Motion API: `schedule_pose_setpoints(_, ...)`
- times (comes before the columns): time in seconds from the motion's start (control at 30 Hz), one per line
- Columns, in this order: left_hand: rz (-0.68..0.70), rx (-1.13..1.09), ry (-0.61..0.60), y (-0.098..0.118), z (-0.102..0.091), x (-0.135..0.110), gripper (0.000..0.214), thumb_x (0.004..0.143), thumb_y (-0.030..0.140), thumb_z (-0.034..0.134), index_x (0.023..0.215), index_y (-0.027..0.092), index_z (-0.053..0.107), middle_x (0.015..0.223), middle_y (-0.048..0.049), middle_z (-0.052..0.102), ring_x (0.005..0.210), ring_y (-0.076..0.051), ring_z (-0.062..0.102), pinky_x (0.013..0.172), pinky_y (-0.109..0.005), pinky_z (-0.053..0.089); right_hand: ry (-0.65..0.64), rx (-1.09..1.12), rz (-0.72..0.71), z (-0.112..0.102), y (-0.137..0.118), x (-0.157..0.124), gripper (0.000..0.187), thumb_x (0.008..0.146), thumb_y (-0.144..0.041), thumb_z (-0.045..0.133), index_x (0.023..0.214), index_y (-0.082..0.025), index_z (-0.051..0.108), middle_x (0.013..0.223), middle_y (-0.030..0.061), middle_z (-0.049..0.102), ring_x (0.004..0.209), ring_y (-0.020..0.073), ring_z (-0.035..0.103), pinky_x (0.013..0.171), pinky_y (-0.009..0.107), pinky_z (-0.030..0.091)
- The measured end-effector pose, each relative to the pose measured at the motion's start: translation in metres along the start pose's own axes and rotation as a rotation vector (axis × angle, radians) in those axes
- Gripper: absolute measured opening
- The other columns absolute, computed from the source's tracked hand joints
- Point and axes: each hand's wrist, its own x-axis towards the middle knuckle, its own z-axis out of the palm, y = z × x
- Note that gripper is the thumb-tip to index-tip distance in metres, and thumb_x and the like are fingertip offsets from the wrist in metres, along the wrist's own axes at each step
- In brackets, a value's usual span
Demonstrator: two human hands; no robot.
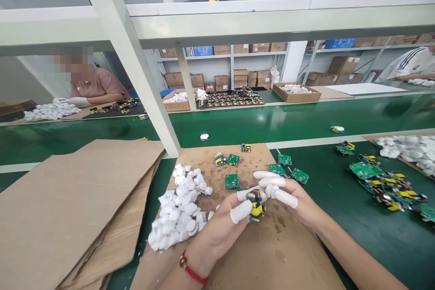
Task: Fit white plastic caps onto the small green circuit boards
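My left hand (222, 224), in white finger cots, is closed on a small circuit board (257, 209) with a yellow transformer. My right hand (294, 195) also wears white finger cots. Its fingertips are pressed together at the board's upper right edge, and whatever they pinch cannot be told from the white cots. To the left, a heap of small white pieces (181, 208) covers part of the cardboard sheet (272, 253). Just beyond my hands lies a green circuit board (232, 181), with several more boards (300, 176) nearby.
At right is a pile of circuit boards (390, 186), with more white pieces (408, 149) behind. Stacked cardboard (74, 208) lies left of a slanted white post (136, 72). A green conveyor belt (272, 122) runs across, carrying a few boards. Two people sit beyond it.
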Motion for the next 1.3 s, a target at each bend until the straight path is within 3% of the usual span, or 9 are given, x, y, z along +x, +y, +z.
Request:
schedule_pose_setpoints(0.17,-0.011,-0.046,-0.156,-0.004,-0.005,-0.004,0.036,0.064,0.037,0.072,0.094,0.018,0.068,0.103,-0.0104,0.067,0.107,-0.026,0.055,0.099,-0.044,0.034,0.027,0.079,0.013,0.004,0.000,-0.002,0.048,0.082,-0.046,0.054,0.124,-0.025,0.049,0.115,0.0116,0.062,0.091,0.0238,0.064,0.077,0.040,0.052)
schedule_pose_setpoints(0.33,-0.001,-0.045,-0.143,-0.006,-0.008,-0.003,0.034,0.065,0.036,0.072,0.094,0.020,0.068,0.106,-0.0093,0.066,0.109,-0.026,0.054,0.100,-0.047,0.033,0.101,-0.225,-0.037,0.011,0.002,-0.006,0.033,0.088,-0.042,0.045,0.106,-0.021,0.064,0.107,0.0101,0.066,0.097,0.0241,0.061,0.088,0.041,0.047)
schedule_pose_setpoints(0.57,-0.044,-0.022,-0.186,-0.008,-0.003,-0.002,0.038,0.066,0.038,0.071,0.097,0.017,0.067,0.101,-0.0108,0.067,0.105,-0.026,0.056,0.099,-0.049,0.034,0.017,-0.296,-0.072,0.012,0.011,-0.005,0.043,0.081,-0.039,0.055,0.120,-0.020,0.054,0.113,0.0114,0.064,0.100,0.0252,0.061,0.086,0.039,0.050)
schedule_pose_setpoints(0.73,-0.037,-0.075,-0.113,-0.008,-0.006,0.000,0.028,0.071,0.035,0.067,0.094,0.018,0.067,0.099,-0.0083,0.068,0.094,-0.021,0.061,0.085,-0.039,0.048,0.042,-0.319,-0.081,0.011,0.007,-0.005,0.033,0.083,-0.035,0.052,0.110,-0.020,0.059,0.101,0.0090,0.069,0.091,0.0228,0.064,0.078,0.034,0.052)
schedule_pose_setpoints(0.83,-0.090,-0.016,-0.004,-0.006,-0.007,0.004,0.034,0.079,0.040,0.055,0.096,0.012,0.065,0.093,-0.0123,0.068,0.079,-0.019,0.064,0.068,-0.030,0.052,0.180,-0.206,-0.084,0.010,0.005,-0.006,0.037,0.084,-0.036,0.050,0.117,-0.021,0.052,0.095,0.0078,0.069,0.071,0.0181,0.065,0.063,0.030,0.053)
schedule_pose_setpoints(0.93,-0.125,0.014,0.102,-0.006,-0.008,0.008,0.042,0.086,0.043,0.042,0.090,0.007,0.064,0.083,-0.0140,0.068,0.058,-0.012,0.060,0.051,-0.022,0.049,0.342,-0.033,-0.028,0.008,0.003,-0.004,0.034,0.083,-0.040,0.050,0.110,-0.019,0.054,0.062,0.0014,0.065,0.040,0.0115,0.049,0.040,0.024,0.039)
schedule_pose_setpoints(1.0,-0.129,-0.014,0.122,-0.007,-0.008,0.010,0.045,0.086,0.045,0.039,0.085,0.007,0.063,0.077,-0.0128,0.067,0.051,-0.010,0.056,0.045,-0.020,0.046,0.390,0.036,0.033,0.005,0.001,-0.001,0.030,0.081,-0.041,0.053,0.097,-0.017,0.060,0.045,-0.0029,0.053,0.036,0.0103,0.039,0.036,0.022,0.028)
schedule_pose_setpoints(1.17,-0.095,-0.044,0.065,-0.008,-0.005,0.007,0.040,0.083,0.044,0.047,0.088,0.008,0.063,0.079,-0.0114,0.066,0.063,-0.013,0.060,0.056,-0.023,0.049,0.390,0.094,0.129,0.003,0.000,0.004,0.035,0.073,-0.038,0.061,0.097,-0.014,0.063,0.042,-0.0076,0.037,0.039,0.0081,0.030,0.041,0.022,0.020)
schedule_pose_setpoints(1.3,-0.053,-0.014,0.072,-0.005,-0.002,0.003,0.026,0.077,0.032,0.061,0.092,0.012,0.063,0.090,-0.0082,0.066,0.077,-0.017,0.063,0.069,-0.028,0.051,0.400,0.129,0.149,0.003,0.002,0.004,0.040,0.069,-0.035,0.067,0.104,-0.016,0.060,0.057,-0.0040,0.054,0.038,0.0040,0.027,0.042,0.021,0.018)
